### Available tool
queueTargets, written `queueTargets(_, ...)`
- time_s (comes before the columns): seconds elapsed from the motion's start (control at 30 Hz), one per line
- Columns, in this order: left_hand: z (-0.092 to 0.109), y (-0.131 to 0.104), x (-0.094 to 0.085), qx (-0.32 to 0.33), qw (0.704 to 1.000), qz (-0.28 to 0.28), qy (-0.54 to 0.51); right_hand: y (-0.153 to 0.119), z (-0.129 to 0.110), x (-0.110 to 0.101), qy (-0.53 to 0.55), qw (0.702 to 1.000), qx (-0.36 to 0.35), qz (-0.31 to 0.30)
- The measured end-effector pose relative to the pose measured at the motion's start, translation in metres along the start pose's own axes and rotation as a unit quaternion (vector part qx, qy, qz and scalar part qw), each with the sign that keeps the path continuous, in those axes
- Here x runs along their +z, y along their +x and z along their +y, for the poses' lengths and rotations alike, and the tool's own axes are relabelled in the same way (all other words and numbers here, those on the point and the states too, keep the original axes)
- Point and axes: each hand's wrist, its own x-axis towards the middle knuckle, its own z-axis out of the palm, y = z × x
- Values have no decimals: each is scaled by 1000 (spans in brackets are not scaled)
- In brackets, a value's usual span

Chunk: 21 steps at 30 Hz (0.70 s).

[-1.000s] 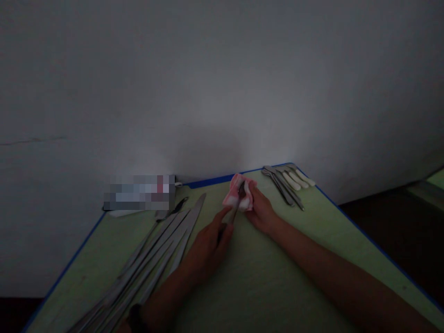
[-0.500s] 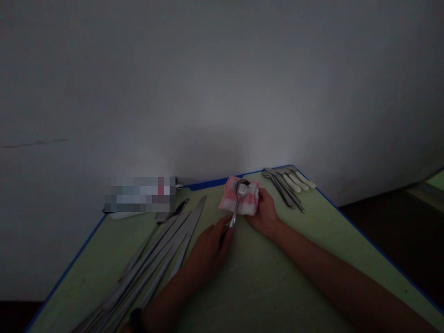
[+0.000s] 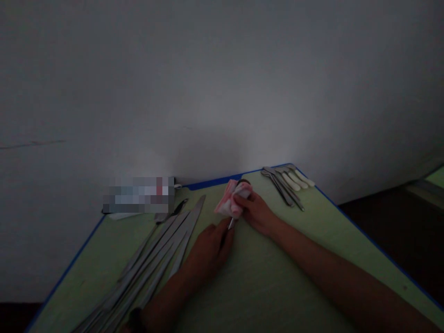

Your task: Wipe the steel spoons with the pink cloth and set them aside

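My left hand (image 3: 212,244) is closed around the handle of a metal spoon (image 3: 231,224), which points away from me above the table. A pink and white cloth (image 3: 229,202) is folded over the spoon's upper part, hiding most of its bowl; only a dark rim shows past the cloth. My right hand (image 3: 255,210) pinches the cloth around the spoon, thumb on top. Left of my left hand lie several long flat metal utensils (image 3: 166,249), fanned out on the table.
At the far right corner of the green table (image 3: 312,259) lie several metal pieces of cutlery (image 3: 279,187) and a few with white handles (image 3: 294,179). A blurred-out package (image 3: 138,196) sits at the back left. A grey wall (image 3: 222,92) stands behind the blue table edge.
My right hand has folded the cloth over the spoon, covering the bowl that lay exposed on it. My left hand keeps its hold on the handle, almost unmoved.
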Motion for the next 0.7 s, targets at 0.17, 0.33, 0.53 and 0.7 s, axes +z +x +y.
queueTargets(0.17, 0, 0, 0, 19, 1000, 6, 16, 3, 1, 1, 35, 998, -2, 59)
queueTargets(0.33, -1, 2, 0, 33, 999, 9, -1, 7, 1, 0, 79, 994, -13, 76)
queueTargets(0.53, 1, 0, -4, 42, 999, -17, 4, 6, -2, -1, 51, 996, -11, 72)
queueTargets(0.7, 2, -1, -5, 39, 999, -26, 16, 6, -2, -6, 19, 999, 12, 44)
